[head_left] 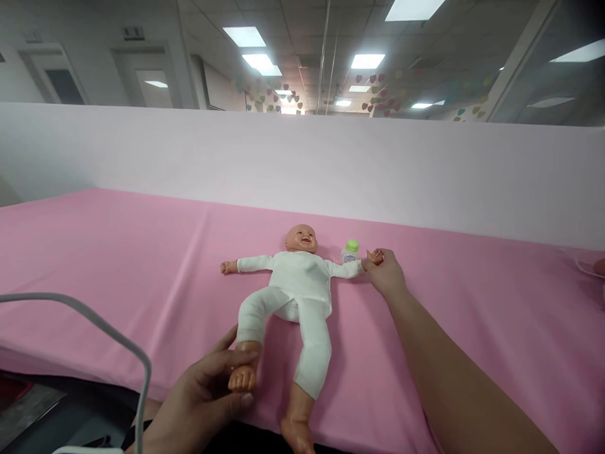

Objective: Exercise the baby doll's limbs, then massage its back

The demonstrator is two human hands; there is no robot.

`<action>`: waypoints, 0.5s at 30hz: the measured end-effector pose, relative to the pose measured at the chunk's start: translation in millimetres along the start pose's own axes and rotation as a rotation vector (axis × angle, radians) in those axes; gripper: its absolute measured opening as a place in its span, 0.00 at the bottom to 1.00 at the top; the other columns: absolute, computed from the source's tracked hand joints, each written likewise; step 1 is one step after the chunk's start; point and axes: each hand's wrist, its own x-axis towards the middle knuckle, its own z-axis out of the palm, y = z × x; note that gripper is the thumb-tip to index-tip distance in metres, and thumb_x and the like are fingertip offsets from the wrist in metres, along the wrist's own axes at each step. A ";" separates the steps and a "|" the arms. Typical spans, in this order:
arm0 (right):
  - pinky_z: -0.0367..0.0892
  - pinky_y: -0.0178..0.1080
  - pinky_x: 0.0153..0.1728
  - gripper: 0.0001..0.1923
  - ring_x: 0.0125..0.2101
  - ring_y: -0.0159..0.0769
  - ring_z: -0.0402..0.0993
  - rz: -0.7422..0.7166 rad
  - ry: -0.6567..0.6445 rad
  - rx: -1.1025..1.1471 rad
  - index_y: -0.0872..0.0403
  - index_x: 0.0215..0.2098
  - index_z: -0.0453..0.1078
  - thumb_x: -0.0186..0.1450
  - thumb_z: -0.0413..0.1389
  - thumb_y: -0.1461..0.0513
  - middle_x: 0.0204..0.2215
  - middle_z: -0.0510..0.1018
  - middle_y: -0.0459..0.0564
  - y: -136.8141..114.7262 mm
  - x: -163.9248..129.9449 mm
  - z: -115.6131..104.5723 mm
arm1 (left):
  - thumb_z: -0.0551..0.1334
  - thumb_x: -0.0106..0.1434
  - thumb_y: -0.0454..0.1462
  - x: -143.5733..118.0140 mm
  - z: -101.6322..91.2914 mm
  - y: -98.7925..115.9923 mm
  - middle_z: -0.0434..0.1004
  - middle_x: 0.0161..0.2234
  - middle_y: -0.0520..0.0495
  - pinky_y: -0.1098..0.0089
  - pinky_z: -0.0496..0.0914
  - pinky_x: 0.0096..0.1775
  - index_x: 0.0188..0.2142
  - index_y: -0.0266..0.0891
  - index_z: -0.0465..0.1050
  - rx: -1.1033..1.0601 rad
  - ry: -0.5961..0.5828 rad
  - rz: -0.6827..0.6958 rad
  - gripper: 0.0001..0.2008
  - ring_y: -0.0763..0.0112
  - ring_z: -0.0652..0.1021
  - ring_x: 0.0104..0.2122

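Observation:
A baby doll [297, 290] in a white top and white trousers lies on its back on the pink sheet [118, 252], arms spread and head pointing away from me. My left hand [208, 391] grips the doll's foot at the near edge of the sheet. My right hand [385, 272] reaches out and pinches the doll's hand on the right side. A small bottle with a green cap [350, 250] stands just behind that doll hand, close to my right fingers.
A white partition wall [302, 164] runs along the far side of the pink surface. A grey cable [94, 328] arcs across the lower left. A white cord [588, 268] lies at the far right edge. Dark floor shows below the sheet's near edge.

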 end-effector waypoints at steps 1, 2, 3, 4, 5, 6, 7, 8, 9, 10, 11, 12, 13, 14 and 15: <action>0.72 0.42 0.38 0.32 0.42 0.46 0.80 -0.057 0.022 0.024 0.47 0.62 0.64 0.61 0.62 0.52 0.50 0.80 0.54 -5.6 -4.0 2.6 | 0.79 0.50 0.43 3.0 -1.0 5.0 0.58 0.73 0.46 0.43 0.64 0.64 0.46 0.49 0.86 0.027 -0.008 0.025 0.22 0.33 0.61 0.70; 0.73 0.43 0.41 0.33 0.45 0.46 0.80 -0.122 0.037 0.053 0.47 0.65 0.62 0.63 0.60 0.52 0.53 0.79 0.55 -12.0 -9.0 5.8 | 0.78 0.52 0.43 6.6 -1.9 9.5 0.56 0.74 0.47 0.44 0.63 0.65 0.48 0.49 0.86 0.053 -0.014 0.057 0.22 0.34 0.60 0.70; 0.73 0.44 0.44 0.33 0.46 0.47 0.79 -0.190 0.046 0.084 0.48 0.66 0.61 0.65 0.59 0.53 0.55 0.78 0.55 -19.0 -15.3 9.2 | 0.78 0.53 0.43 10.6 -2.5 13.3 0.55 0.74 0.47 0.44 0.62 0.66 0.49 0.50 0.85 0.073 -0.018 0.093 0.22 0.35 0.59 0.71; 0.74 0.46 0.46 0.33 0.48 0.47 0.79 -0.261 0.052 0.117 0.48 0.67 0.60 0.66 0.58 0.53 0.58 0.77 0.56 -26.5 -22.5 13.0 | 0.77 0.54 0.43 15.0 -2.4 16.4 0.55 0.75 0.47 0.45 0.62 0.66 0.49 0.50 0.85 0.085 -0.026 0.128 0.21 0.36 0.58 0.71; 0.74 0.47 0.48 0.32 0.49 0.47 0.79 -0.334 0.058 0.148 0.49 0.68 0.61 0.67 0.57 0.53 0.59 0.76 0.57 -34.2 -30.7 16.8 | 0.77 0.56 0.43 19.8 -1.6 18.9 0.54 0.75 0.47 0.46 0.62 0.66 0.50 0.50 0.85 0.089 -0.040 0.158 0.21 0.37 0.58 0.72; 0.74 0.49 0.50 0.31 0.51 0.47 0.78 -0.407 0.063 0.173 0.50 0.68 0.61 0.68 0.57 0.53 0.59 0.76 0.58 -42.0 -39.5 20.6 | 0.76 0.57 0.42 24.7 0.2 20.8 0.54 0.75 0.47 0.46 0.63 0.66 0.50 0.50 0.85 0.088 -0.058 0.190 0.20 0.37 0.58 0.72; 0.74 0.50 0.52 0.30 0.52 0.47 0.77 -0.480 0.072 0.198 0.51 0.67 0.62 0.69 0.56 0.54 0.60 0.75 0.58 -49.7 -48.6 24.2 | 0.76 0.58 0.42 29.6 2.8 22.3 0.55 0.74 0.47 0.47 0.63 0.66 0.50 0.50 0.85 0.086 -0.080 0.226 0.20 0.38 0.57 0.72; 0.74 0.51 0.53 0.28 0.53 0.47 0.77 -0.550 0.078 0.210 0.51 0.67 0.62 0.70 0.56 0.55 0.59 0.76 0.58 -56.9 -57.8 27.5 | 0.75 0.58 0.42 34.6 6.1 23.5 0.56 0.74 0.47 0.48 0.64 0.66 0.50 0.50 0.85 0.089 -0.101 0.265 0.19 0.38 0.57 0.72; 0.73 0.51 0.54 0.27 0.54 0.48 0.76 -0.615 0.077 0.205 0.51 0.66 0.64 0.70 0.56 0.56 0.58 0.76 0.58 -63.6 -66.8 30.6 | 0.75 0.59 0.42 39.3 10.1 24.6 0.57 0.74 0.46 0.48 0.64 0.66 0.50 0.50 0.85 0.098 -0.120 0.303 0.18 0.39 0.56 0.72; 0.73 0.52 0.55 0.25 0.54 0.48 0.76 -0.676 0.070 0.187 0.50 0.65 0.65 0.70 0.56 0.57 0.57 0.77 0.57 -69.5 -75.3 33.3 | 0.75 0.60 0.41 43.7 14.2 25.6 0.59 0.73 0.46 0.49 0.64 0.66 0.50 0.50 0.85 0.110 -0.137 0.339 0.18 0.40 0.54 0.73; 0.73 0.51 0.55 0.23 0.54 0.48 0.76 -0.730 0.052 0.162 0.49 0.63 0.67 0.70 0.56 0.58 0.55 0.78 0.56 -74.8 -83.0 35.9 | 0.74 0.61 0.41 47.7 18.4 26.5 0.61 0.72 0.45 0.49 0.64 0.66 0.50 0.50 0.84 0.125 -0.153 0.370 0.17 0.41 0.53 0.73; 0.74 0.51 0.55 0.21 0.53 0.47 0.77 -0.782 0.019 0.134 0.49 0.60 0.70 0.70 0.56 0.60 0.54 0.80 0.55 -79.2 -89.8 38.5 | 0.74 0.61 0.41 51.3 22.3 27.4 0.64 0.70 0.44 0.49 0.64 0.66 0.50 0.49 0.84 0.144 -0.171 0.397 0.17 0.42 0.52 0.74; 0.74 0.50 0.54 0.18 0.52 0.47 0.77 -0.833 -0.027 0.109 0.48 0.58 0.72 0.70 0.56 0.62 0.52 0.81 0.54 -82.8 -95.4 41.0 | 0.73 0.62 0.41 54.3 25.6 28.2 0.67 0.69 0.44 0.49 0.63 0.66 0.50 0.49 0.84 0.165 -0.194 0.421 0.16 0.43 0.52 0.74; 0.74 0.49 0.53 0.16 0.50 0.46 0.78 -0.882 -0.081 0.089 0.49 0.55 0.74 0.70 0.56 0.64 0.51 0.82 0.53 -85.8 -99.8 43.5 | 0.73 0.63 0.41 56.9 28.2 28.7 0.71 0.67 0.43 0.49 0.64 0.66 0.50 0.49 0.84 0.186 -0.221 0.444 0.15 0.44 0.53 0.74; 0.74 0.48 0.52 0.14 0.50 0.45 0.78 -0.927 -0.134 0.071 0.49 0.53 0.75 0.70 0.55 0.65 0.49 0.83 0.52 -88.0 -102.9 46.0 | 0.72 0.63 0.41 59.1 30.1 29.0 0.73 0.65 0.43 0.49 0.64 0.66 0.50 0.48 0.84 0.208 -0.252 0.461 0.15 0.44 0.54 0.73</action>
